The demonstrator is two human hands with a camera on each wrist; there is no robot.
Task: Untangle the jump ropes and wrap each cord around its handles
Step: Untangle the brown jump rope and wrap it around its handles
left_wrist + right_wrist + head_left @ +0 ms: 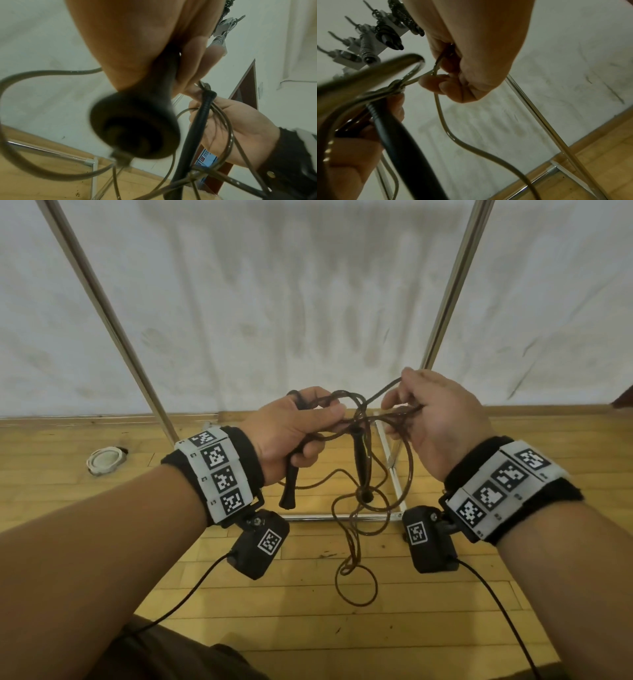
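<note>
The left hand (291,428) is gripping a black handle (290,481) pointing downward; the right hand (435,419) is pinching the tangled cord (363,412).

Floor: light yellow wooden plank floor (428,628), with dark specks and scuffs here and there.
Backdrop: white wrinkled fabric sheet (274,285) hanging behind the floor, stained with grey smudges.
Frame: shiny metal tube frame (102,302), two slanted poles rising in front of the sheet and low bars meeting at a corner on the floor.
Round object: small white ring-shaped object (104,460) lying on the floor to the left, near the foot of the left pole; what it is cannot be told.
Wall rack: grey wall-mounted rack with metal springs and hooks (368,40), seen high up in the right wrist view.
Door: dark red-brown door edge (245,86) at the right of the left wrist view.
</note>
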